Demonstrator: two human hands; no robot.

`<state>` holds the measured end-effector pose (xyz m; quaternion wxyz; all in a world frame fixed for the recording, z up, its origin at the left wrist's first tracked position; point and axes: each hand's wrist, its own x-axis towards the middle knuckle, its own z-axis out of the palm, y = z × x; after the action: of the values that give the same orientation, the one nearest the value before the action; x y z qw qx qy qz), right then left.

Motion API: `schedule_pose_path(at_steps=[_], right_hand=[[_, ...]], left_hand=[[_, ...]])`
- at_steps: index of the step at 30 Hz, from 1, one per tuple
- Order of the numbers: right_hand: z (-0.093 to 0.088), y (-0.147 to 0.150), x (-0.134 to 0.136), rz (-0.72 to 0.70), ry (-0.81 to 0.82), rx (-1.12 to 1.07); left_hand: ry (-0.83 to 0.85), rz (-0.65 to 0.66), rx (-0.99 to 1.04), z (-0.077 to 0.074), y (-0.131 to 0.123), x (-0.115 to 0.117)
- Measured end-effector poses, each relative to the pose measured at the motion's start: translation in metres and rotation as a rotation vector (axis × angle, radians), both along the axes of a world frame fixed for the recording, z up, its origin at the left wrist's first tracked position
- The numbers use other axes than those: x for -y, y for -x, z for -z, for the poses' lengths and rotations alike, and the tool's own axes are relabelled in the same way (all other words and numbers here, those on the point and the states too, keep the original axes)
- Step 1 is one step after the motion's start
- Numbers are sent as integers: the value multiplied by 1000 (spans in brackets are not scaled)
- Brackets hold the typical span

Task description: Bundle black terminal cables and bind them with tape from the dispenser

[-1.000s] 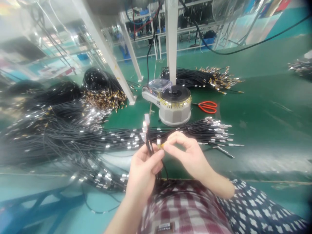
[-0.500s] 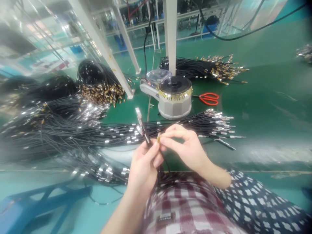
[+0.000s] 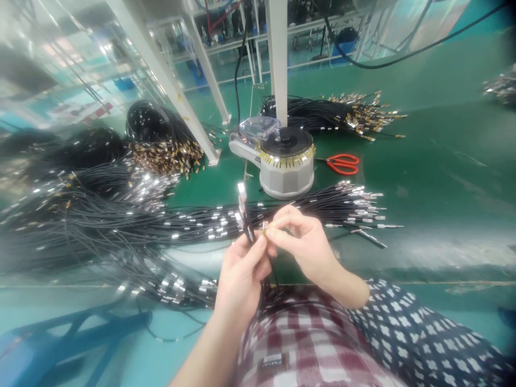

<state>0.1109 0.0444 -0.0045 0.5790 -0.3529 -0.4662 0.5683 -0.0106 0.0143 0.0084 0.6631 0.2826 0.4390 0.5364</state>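
Observation:
My left hand [image 3: 244, 274] is closed around several black cables [image 3: 249, 228], whose silvery connector ends [image 3: 242, 194] point up and away. Thumb and forefinger of my right hand [image 3: 306, 242] pinch a small piece of yellow tape [image 3: 265, 230] against a cable end beside my left thumb. The fingers partly hide that spot. Beyond the hands stands a round tape dispenser [image 3: 287, 177] with a black top and short yellow strips around its rim. From my left hand the cables hang down over the checked cloth on my lap.
Red-handled scissors [image 3: 342, 164] lie right of the dispenser. A long cable bundle [image 3: 342, 204] crosses the green table [image 3: 435, 177] behind my hands. More cable heaps [image 3: 165, 145] lie at left, another bundle [image 3: 342, 113] farther back. White posts [image 3: 278, 64] rise from the table.
The cable ends in my left hand have swung slightly right and stand more upright. Both hands stay together, the right still pinching. The view has shifted a little.

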Motion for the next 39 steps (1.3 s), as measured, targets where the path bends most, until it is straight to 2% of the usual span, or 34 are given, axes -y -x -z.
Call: schedule_pose_path(at_steps=[6, 8, 11, 15, 18, 23, 27, 32, 36, 39], right_hand=[[-3, -1, 5, 73, -57, 76], [-3, -3, 4, -2, -24, 27], [-4, -6, 0, -171, 108, -69], [-8, -9, -6, -292, 245, -89], [-11, -11, -10, -382, 266, -67], [-15, -16, -14, -423, 229, -5], [-12, -20, -15, -296, 230, 12], [-12, -32, -18, -138, 158, 92], [-21, -41, -16, -53, -13, 317], [-27, -39, -10, -75, -174, 569]], left_hand=[[-14, -23, -42, -4, 1, 2], [-17, -22, -67, -4, 2, 3], [-39, -27, -104, -2, 1, 4], [-65, -37, -118, 1, 0, 6], [-67, -23, -108, 3, 0, 6], [0, 37, -51, 3, 3, 2], [47, 100, -15, 1, 7, 0], [25, 163, -22, 0, 7, 3], [36, 172, 20, 2, 5, 3], [42, 187, 52, 5, 4, 1]])
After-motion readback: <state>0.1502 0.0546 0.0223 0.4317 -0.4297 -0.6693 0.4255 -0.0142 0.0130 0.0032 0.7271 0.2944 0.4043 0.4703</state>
